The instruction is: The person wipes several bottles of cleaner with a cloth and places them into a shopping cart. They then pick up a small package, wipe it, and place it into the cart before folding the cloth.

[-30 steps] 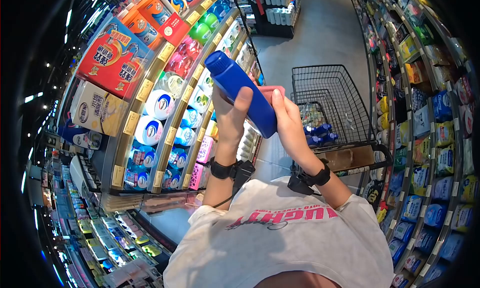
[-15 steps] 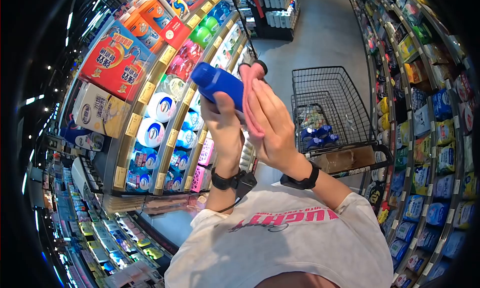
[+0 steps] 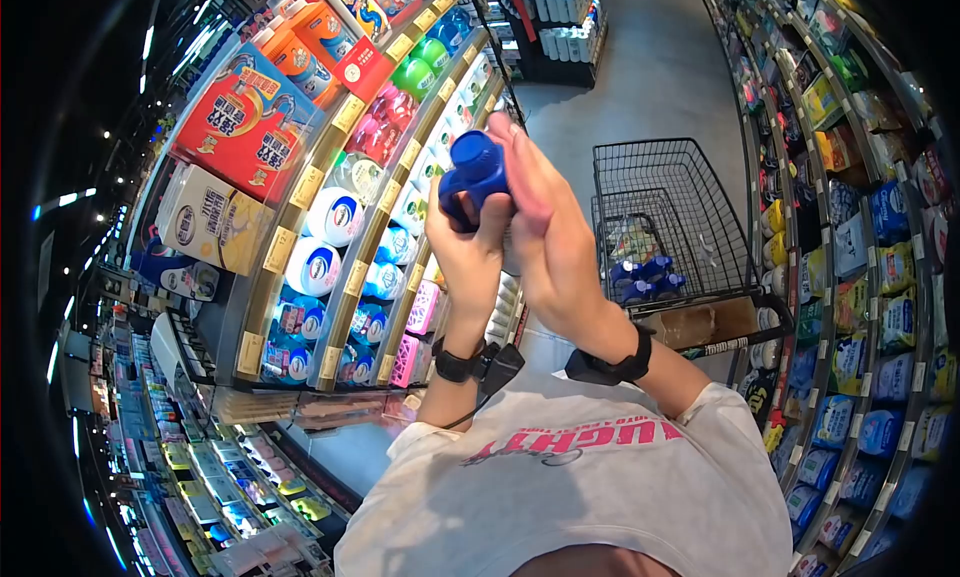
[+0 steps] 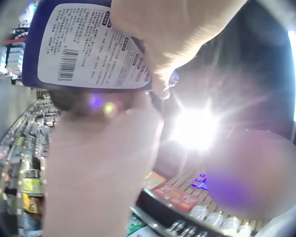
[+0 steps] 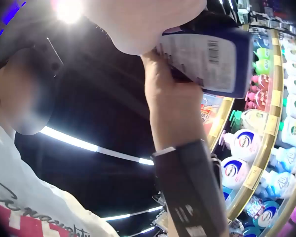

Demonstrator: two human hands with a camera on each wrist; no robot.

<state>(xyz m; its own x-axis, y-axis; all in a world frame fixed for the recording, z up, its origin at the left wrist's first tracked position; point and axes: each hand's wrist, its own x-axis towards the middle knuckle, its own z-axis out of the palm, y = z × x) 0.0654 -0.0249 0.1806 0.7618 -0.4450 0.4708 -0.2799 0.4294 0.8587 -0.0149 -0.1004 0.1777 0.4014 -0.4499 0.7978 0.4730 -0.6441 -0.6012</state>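
Note:
A blue bottle with a blue cap is held up in front of the left shelves, its cap end towards the head camera. My left hand grips it from below. My right hand holds its right side, fingers reaching up past the cap. The wrist views show the bottle's white back label with a barcode: bottle label and bottle label. Part of my right hand lies over that label. My left hand wraps the bottle's lower end.
A black wire shopping cart stands just ahead on the right, with blue bottles in it. Shelves of detergent bottles and boxes line the left; shelves of packets line the right. The grey aisle floor runs ahead.
The bottle has swung from lying slanted to pointing its cap at the head camera. My right hand has slid from its lower end to its side. Both hands stayed on it.

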